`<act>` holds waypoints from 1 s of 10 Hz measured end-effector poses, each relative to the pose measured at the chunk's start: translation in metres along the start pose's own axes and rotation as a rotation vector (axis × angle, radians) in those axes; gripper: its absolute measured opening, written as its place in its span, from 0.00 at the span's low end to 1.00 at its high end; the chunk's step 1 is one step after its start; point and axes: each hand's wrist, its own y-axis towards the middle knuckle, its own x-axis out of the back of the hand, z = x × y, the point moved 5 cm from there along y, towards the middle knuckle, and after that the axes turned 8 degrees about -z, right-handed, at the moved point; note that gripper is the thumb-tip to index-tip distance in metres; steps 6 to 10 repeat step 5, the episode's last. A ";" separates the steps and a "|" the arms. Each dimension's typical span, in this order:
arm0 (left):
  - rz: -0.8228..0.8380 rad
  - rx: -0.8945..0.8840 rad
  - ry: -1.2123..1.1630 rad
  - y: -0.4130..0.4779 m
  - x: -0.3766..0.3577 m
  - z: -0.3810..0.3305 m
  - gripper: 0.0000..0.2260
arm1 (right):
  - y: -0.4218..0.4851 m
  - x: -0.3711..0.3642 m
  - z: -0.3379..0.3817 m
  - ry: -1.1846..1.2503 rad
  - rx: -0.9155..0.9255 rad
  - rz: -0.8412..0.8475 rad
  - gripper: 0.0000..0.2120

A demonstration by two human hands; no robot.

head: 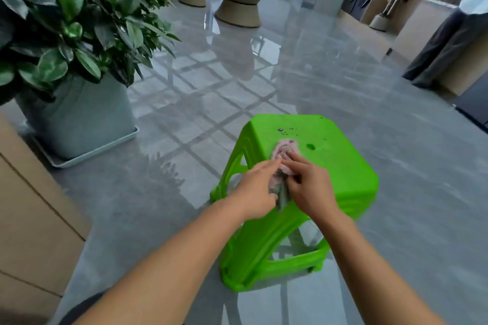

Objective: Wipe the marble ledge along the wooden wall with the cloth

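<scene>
A crumpled pink cloth (pixel 284 151) lies on the seat of a bright green plastic stool (pixel 340 166). Both hands are on the cloth at the stool's near left edge. My left hand (pixel 254 192) pinches its near end, and a grey part hangs down between the hands. My right hand (pixel 309 187) grips the cloth from the right, fingers pressed on it. A wooden panelled wall (pixel 31 219) runs along the left edge. I cannot make out a marble ledge.
A large leafy plant in a pale square pot (pixel 81 119) on a tray stands at the left by the wall. The glossy grey tiled floor (pixel 211 82) stretches ahead. Beige pedestal seats (pixel 243 8) stand far back. A person's legs (pixel 449 42) are at the right.
</scene>
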 end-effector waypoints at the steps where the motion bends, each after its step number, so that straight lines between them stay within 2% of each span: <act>1: 0.070 -0.029 0.106 -0.003 -0.001 0.005 0.37 | 0.000 -0.003 0.001 -0.027 -0.021 0.040 0.25; 2: 0.088 -0.008 0.141 -0.011 0.013 -0.002 0.35 | 0.006 -0.002 0.005 -0.126 -0.017 0.167 0.25; 3: 0.119 0.083 0.167 -0.033 0.045 -0.013 0.33 | 0.019 0.007 0.023 -0.324 -0.021 0.484 0.25; 4: 0.179 0.142 0.252 -0.070 0.104 -0.038 0.27 | 0.029 0.029 0.066 -0.523 0.050 0.630 0.20; 5: 0.097 0.239 0.287 -0.091 0.192 -0.080 0.24 | 0.045 0.044 0.167 -0.541 0.198 0.672 0.28; 10: 0.097 0.239 0.287 -0.091 0.192 -0.080 0.24 | 0.045 0.044 0.167 -0.541 0.198 0.672 0.28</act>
